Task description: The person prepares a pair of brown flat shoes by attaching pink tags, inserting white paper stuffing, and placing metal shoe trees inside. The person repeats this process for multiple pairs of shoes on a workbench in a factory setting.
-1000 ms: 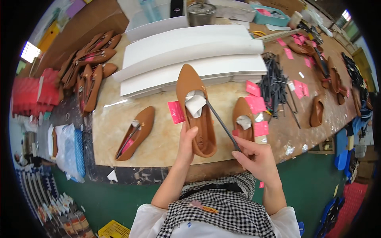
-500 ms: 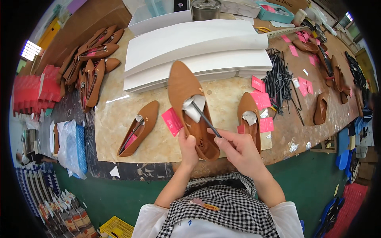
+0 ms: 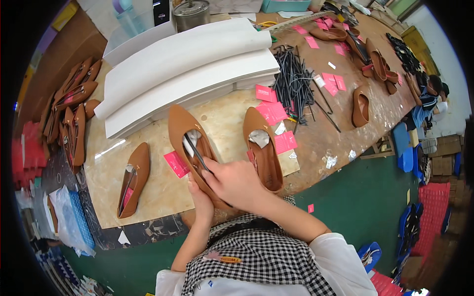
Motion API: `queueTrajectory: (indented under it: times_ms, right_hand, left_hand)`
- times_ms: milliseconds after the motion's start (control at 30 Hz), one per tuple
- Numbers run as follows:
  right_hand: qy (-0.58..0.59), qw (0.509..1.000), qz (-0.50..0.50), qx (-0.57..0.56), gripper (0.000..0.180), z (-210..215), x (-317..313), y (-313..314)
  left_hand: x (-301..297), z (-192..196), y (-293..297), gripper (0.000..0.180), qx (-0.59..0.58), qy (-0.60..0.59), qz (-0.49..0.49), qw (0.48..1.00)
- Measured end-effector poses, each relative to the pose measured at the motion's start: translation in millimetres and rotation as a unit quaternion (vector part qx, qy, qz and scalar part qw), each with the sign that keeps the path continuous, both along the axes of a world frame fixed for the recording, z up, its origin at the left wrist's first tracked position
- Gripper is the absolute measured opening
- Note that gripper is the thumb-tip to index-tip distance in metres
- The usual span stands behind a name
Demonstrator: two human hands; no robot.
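Note:
A brown pointed flat shoe [image 3: 185, 121] is tilted toward me over the table edge. My left hand [image 3: 200, 202] is closed on its left side near the heel. White crumpled paper [image 3: 187, 145] sits in its opening, and a pink tag [image 3: 176, 164] hangs at its left. My right hand [image 3: 236, 180] is closed round a slim black stick [image 3: 196, 152], whose far end reaches into the shoe; the hand hides part of the heel. Close by on the right lies a similar shoe [image 3: 254, 118] with paper in it. Another brown shoe [image 3: 139, 163], holding a stick and paper, lies at left.
A thick stack of white sheets [image 3: 182, 69] stands behind the shoes. Right of it are a pile of black sticks [image 3: 296, 74] and pink tags [image 3: 276, 113]. More brown shoes [image 3: 74, 130] are heaped at far left, others [image 3: 377, 64] at far right. A person [image 3: 428, 96] is farther right.
The view has turned right. My right hand has moved forward over the shoe with the stick, which sits lower along it. The paper has gone deeper into the toe.

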State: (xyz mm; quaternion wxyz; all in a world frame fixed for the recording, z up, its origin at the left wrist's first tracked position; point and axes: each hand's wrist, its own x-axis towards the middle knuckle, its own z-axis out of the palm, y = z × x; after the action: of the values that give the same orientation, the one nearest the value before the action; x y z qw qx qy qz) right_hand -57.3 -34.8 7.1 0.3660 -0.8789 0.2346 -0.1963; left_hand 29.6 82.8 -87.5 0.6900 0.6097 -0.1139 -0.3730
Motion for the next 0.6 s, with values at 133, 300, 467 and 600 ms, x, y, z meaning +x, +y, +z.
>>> queueTrajectory:
  times_ms: [133,300,467,600]
  right_hand:
    - [-0.040,0.984,-0.147,0.090,0.020,-17,-75,-79]
    - [0.200,0.874,-0.382,-0.223,0.028,-71,-127,-192]
    - [0.280,0.866,-0.339,-0.238,0.030,-71,-127,-204]
    - [0.265,0.901,-0.318,-0.133,0.022,-42,-175,-170]
  left_hand:
    - [73,5,47,0.063,0.178,-0.109,-0.023,0.978]
    - [36,52,-11,0.068,0.168,-0.490,-0.064,0.853]
    - [-19,26,-90,0.067,0.174,-0.300,-0.298,0.890]
    - [-21,14,-73,0.079,0.019,-0.074,-0.214,0.974]
